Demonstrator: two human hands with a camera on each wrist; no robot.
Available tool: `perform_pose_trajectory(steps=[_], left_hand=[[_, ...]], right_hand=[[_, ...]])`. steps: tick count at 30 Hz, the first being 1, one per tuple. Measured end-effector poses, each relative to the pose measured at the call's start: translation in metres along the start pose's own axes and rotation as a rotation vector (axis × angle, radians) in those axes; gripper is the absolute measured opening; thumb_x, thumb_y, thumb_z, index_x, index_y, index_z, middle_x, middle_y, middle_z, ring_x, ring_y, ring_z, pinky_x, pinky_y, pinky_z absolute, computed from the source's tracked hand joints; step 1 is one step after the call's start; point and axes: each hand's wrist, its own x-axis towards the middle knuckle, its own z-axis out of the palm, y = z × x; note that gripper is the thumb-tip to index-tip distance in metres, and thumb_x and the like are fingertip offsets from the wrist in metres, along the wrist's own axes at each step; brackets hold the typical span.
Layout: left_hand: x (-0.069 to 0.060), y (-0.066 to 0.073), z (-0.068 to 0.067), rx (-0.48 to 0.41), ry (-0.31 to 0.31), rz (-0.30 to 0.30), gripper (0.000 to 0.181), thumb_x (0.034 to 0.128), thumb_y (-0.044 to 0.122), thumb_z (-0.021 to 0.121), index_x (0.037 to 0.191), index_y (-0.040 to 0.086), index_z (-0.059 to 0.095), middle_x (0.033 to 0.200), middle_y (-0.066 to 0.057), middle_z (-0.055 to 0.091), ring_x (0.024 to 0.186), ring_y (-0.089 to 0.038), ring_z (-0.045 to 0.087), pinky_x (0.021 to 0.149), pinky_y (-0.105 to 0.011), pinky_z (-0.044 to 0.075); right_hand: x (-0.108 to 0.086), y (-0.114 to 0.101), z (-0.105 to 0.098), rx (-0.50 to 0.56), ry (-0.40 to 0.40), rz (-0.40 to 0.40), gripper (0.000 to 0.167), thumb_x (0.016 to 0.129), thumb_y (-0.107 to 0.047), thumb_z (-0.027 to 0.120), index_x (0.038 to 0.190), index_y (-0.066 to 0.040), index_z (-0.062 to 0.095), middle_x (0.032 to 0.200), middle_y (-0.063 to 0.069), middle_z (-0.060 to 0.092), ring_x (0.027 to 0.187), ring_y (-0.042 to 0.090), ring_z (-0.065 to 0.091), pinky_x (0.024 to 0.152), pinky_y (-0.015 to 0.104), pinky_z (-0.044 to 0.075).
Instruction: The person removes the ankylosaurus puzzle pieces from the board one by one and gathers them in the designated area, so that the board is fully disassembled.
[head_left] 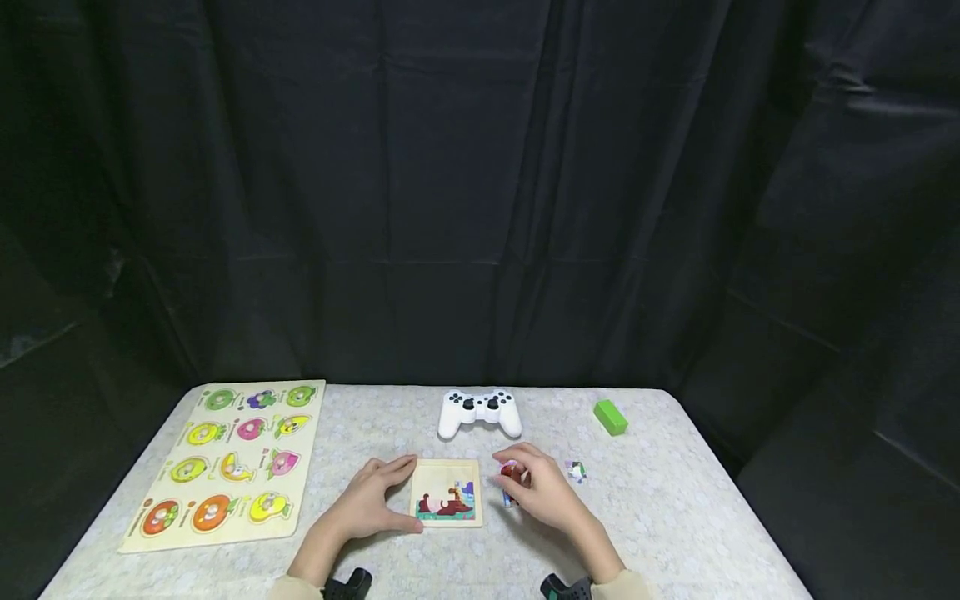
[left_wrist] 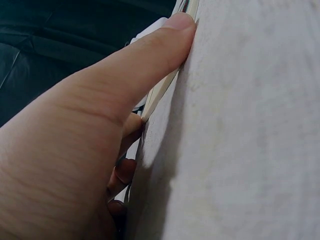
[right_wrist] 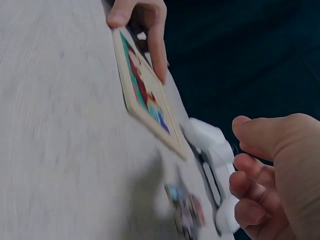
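A small square wooden puzzle tray (head_left: 446, 471) lies on the table, with a band of coloured pieces along its near side. My left hand (head_left: 375, 500) holds it at the left, thumb at the near corner and forefinger at the far one; the left wrist view shows the thumb (left_wrist: 150, 57) against its edge. To the right, my right hand (head_left: 543, 492) hovers with loosely bent fingers over a red and blue puzzle piece (head_left: 507, 500). The right wrist view shows that piece blurred on the tabletop, apart from the fingers. Another puzzle piece (head_left: 576, 471) lies farther right.
A white game controller (head_left: 480, 410) lies behind the tray. At the left is a large fruit puzzle board (head_left: 251, 487). A green block (head_left: 611, 417) sits at the back right, and a dark curtain (head_left: 450, 208) hangs behind the table.
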Motion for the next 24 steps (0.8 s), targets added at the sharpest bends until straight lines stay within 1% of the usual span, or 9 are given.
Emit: perform_pose_trajectory(steps=[2,5,9,13,15,17,21,24], left_hand=[[0.000,0.000,0.000,-0.002,-0.001,0.001,0.109,0.0677,0.058,0.096,0.156,0.010,0.054,0.164,-0.002,0.050,0.107,-0.014,0.045,0.102,-0.051,0.045],[0.000,0.002,-0.001,-0.001,0.000,-0.002,0.109,0.0674,0.057,0.096,0.156,0.009,0.055,0.164,-0.002,0.050,0.105,-0.013,0.045,0.101,-0.049,0.045],[0.000,0.003,0.000,0.010,0.007,0.000,0.109,0.0669,0.058,0.096,0.155,0.009,0.055,0.163,-0.002,0.051,0.105,-0.013,0.046,0.100,-0.048,0.046],[0.000,0.002,0.000,0.026,0.013,0.008,0.109,0.0669,0.059,0.096,0.155,0.010,0.056,0.162,-0.002,0.052,0.105,-0.013,0.047,0.100,-0.048,0.047],[0.000,0.003,-0.001,0.028,0.014,0.012,0.108,0.0669,0.059,0.096,0.155,0.011,0.056,0.162,-0.003,0.053,0.106,-0.014,0.048,0.100,-0.049,0.047],[0.000,0.003,-0.001,0.033,0.018,0.016,0.108,0.0665,0.059,0.096,0.155,0.010,0.056,0.161,-0.003,0.053,0.106,-0.014,0.048,0.099,-0.049,0.047],[-0.001,0.004,-0.001,0.027,0.019,0.011,0.109,0.0661,0.058,0.097,0.155,0.010,0.056,0.161,-0.002,0.054,0.104,-0.013,0.047,0.098,-0.046,0.048],[-0.002,0.004,-0.001,0.022,0.017,0.013,0.109,0.0663,0.056,0.097,0.155,0.009,0.055,0.161,-0.003,0.053,0.102,-0.013,0.046,0.096,-0.046,0.047]], right_hand=[[0.005,-0.004,0.005,-0.003,-0.017,-0.011,0.029,0.096,-0.011,0.079,0.122,0.001,0.074,0.109,0.013,0.070,0.079,0.005,0.058,0.069,0.022,0.051],[0.012,-0.009,0.012,-0.014,-0.059,-0.004,0.029,0.096,-0.012,0.079,0.123,0.000,0.074,0.107,0.009,0.069,0.077,0.005,0.056,0.066,0.022,0.049],[0.018,-0.015,0.023,-0.025,-0.109,-0.019,0.030,0.095,-0.011,0.080,0.122,0.001,0.074,0.104,0.008,0.069,0.073,0.001,0.055,0.065,0.022,0.049],[0.023,-0.019,0.031,-0.066,-0.156,-0.028,0.031,0.093,-0.012,0.081,0.121,-0.001,0.075,0.103,0.006,0.068,0.075,0.002,0.054,0.068,0.023,0.049],[0.024,-0.020,0.034,-0.096,-0.181,-0.012,0.031,0.093,-0.014,0.082,0.121,-0.003,0.076,0.103,0.002,0.068,0.079,0.004,0.054,0.071,0.024,0.048],[0.024,-0.020,0.036,-0.118,-0.201,-0.001,0.032,0.092,-0.015,0.083,0.121,-0.003,0.076,0.101,0.001,0.067,0.082,0.005,0.054,0.072,0.025,0.048],[0.024,-0.022,0.038,-0.125,-0.237,0.012,0.033,0.091,-0.014,0.083,0.120,-0.001,0.077,0.099,0.001,0.065,0.080,0.005,0.053,0.069,0.024,0.047],[0.023,-0.022,0.039,-0.133,-0.265,0.013,0.028,0.092,-0.012,0.082,0.118,-0.002,0.078,0.100,0.001,0.065,0.078,0.004,0.052,0.067,0.023,0.046]])
